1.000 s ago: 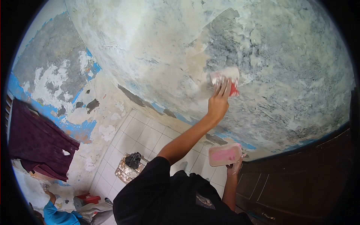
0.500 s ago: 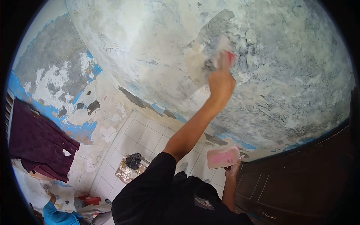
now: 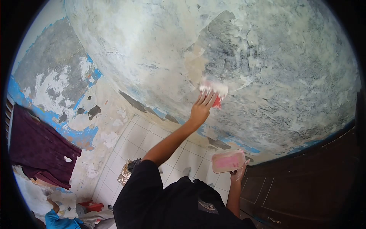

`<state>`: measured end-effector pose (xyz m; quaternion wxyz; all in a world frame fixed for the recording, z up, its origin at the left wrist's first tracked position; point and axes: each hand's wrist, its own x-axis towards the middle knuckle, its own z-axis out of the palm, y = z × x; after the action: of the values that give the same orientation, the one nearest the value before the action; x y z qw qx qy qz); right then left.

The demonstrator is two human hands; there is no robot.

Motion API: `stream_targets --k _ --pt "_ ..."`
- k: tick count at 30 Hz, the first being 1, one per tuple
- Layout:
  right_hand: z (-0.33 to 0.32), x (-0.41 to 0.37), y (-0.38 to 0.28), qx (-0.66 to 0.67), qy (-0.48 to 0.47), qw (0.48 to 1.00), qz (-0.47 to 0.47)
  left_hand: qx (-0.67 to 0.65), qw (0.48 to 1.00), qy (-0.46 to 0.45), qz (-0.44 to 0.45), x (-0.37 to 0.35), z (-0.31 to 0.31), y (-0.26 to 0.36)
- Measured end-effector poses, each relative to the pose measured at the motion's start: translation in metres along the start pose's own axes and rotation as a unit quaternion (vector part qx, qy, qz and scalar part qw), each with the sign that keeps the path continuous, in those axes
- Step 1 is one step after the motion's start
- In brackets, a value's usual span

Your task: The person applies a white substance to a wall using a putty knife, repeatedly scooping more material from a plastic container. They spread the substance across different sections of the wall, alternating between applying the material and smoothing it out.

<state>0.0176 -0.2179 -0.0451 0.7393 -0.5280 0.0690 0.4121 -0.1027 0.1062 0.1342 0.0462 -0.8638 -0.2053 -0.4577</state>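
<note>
My left hand (image 3: 201, 109) is raised against the patchy, peeling wall (image 3: 160, 49) and grips a putty knife (image 3: 213, 92) that has a red handle and a white-smeared blade pressed flat on the plaster. Just above the blade lies a grey, rough patch (image 3: 228, 49). Lower down, near my waist, my right hand (image 3: 238, 174) holds a small pink tray (image 3: 228, 161) from underneath, its face smeared with pale filler.
A dark wooden door (image 3: 305, 183) stands at the right. White floor tiles (image 3: 152, 139) lie below, with a shiny bag (image 3: 126, 173) on them. A purple cloth (image 3: 38, 149) hangs left. Another person's blue sleeve (image 3: 57, 220) and a red object (image 3: 93, 206) show bottom left.
My left hand swept the putty knife up the wall, then came back down and to the left. The pink tray in my right hand barely moved.
</note>
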Motion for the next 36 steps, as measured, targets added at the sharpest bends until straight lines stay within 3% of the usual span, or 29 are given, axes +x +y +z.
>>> stream_targets --k 2,5,8,11,13,15,17,19,22,24,27,28,30,33,36 --pt "0.012 -0.006 -0.005 0.01 0.031 0.999 0.012 -0.088 0.992 -0.056 -0.07 -0.025 -0.013 0.003" --pt "0.012 -0.001 -0.003 0.001 0.031 0.999 0.017 -0.153 0.908 0.014 -0.39 -0.019 -0.035 0.003" --pt "0.008 0.006 0.0 -0.004 0.011 1.0 0.019 -0.21 0.85 0.284 -0.39 -0.013 0.005 -0.04" --pt "0.008 0.013 0.001 0.01 0.012 1.0 0.012 -0.159 0.866 0.211 -0.426 0.009 0.033 -0.027" --pt "0.015 0.002 -0.003 0.017 0.025 0.999 0.015 -0.231 0.852 0.185 -0.432 0.044 0.016 0.034" --pt "0.002 0.014 0.006 0.011 0.001 1.0 0.026 -0.308 0.843 0.232 -0.375 0.063 0.01 0.08" --pt "-0.005 0.021 0.009 0.0 -0.002 1.0 0.029 -0.306 0.865 0.087 -0.388 0.071 -0.018 0.102" --pt "-0.003 0.021 0.008 -0.012 0.015 1.0 0.024 -0.305 0.886 0.038 -0.347 0.08 -0.039 0.108" --pt "-0.001 0.021 0.003 0.007 0.003 1.0 0.007 -0.266 0.921 0.154 -0.239 0.089 -0.062 0.09" --pt "0.002 0.023 -0.001 0.018 0.015 1.0 0.002 -0.186 0.915 0.296 -0.201 0.115 -0.063 0.057" --pt "-0.013 0.037 0.009 0.017 -0.007 1.0 -0.002 0.056 0.977 0.161 -0.129 0.112 -0.021 0.024" --pt "-0.02 0.043 0.014 0.011 -0.021 1.0 -0.002 0.057 0.989 0.089 -0.106 0.09 0.003 0.02" --pt "-0.009 0.03 0.008 0.025 -0.011 1.0 -0.006 0.042 0.996 0.058 -0.06 0.05 0.012 0.035" --pt "-0.003 0.035 0.012 0.021 -0.01 1.0 0.017 -0.081 0.993 0.009 -0.083 0.01 -0.003 0.046" --pt "-0.01 0.042 0.014 0.013 -0.031 0.999 0.013 -0.231 0.932 0.161 -0.228 0.021 -0.026 0.041"
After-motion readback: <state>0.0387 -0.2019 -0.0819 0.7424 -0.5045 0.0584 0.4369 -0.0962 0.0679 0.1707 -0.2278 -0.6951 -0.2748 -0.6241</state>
